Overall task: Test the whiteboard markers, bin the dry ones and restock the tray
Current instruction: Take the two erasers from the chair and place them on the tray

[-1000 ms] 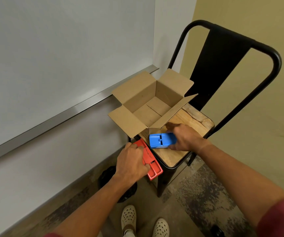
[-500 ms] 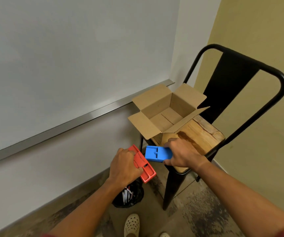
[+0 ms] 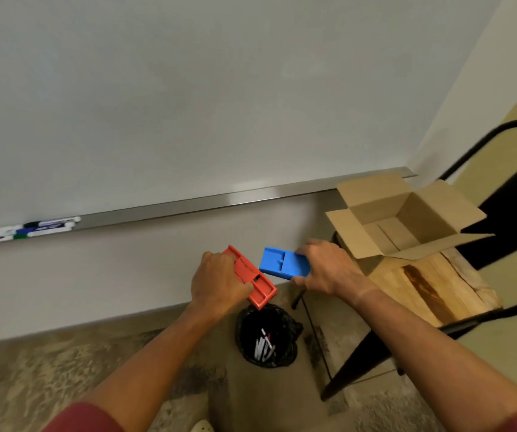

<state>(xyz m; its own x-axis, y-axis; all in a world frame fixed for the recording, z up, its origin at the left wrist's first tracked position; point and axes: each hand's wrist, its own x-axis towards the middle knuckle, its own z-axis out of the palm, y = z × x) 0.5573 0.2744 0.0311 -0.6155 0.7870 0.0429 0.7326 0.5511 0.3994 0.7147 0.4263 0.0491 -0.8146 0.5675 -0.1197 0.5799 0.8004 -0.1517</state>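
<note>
My left hand (image 3: 218,280) grips a red plastic holder (image 3: 255,283) in the air in front of the wall. Beside it, my right hand (image 3: 328,269) grips a blue plastic holder (image 3: 279,264) by its right end. Both holders hang above a small black bin (image 3: 266,336) on the floor, which has several markers (image 3: 263,347) in it. The whiteboard (image 3: 188,95) fills the wall above. On its metal tray (image 3: 251,199), at the far left, lie several markers (image 3: 32,229).
An open, empty cardboard box (image 3: 406,226) stands on the wooden seat (image 3: 438,285) of a black metal chair (image 3: 516,194) at the right. The chair's legs stand close to the bin. Patterned carpet (image 3: 63,363) covers the floor.
Both hands have lifted the red and blue holders off the chair seat and carried them left, away from the box. My view has swung left, bringing the bin and the tray's markers into sight.
</note>
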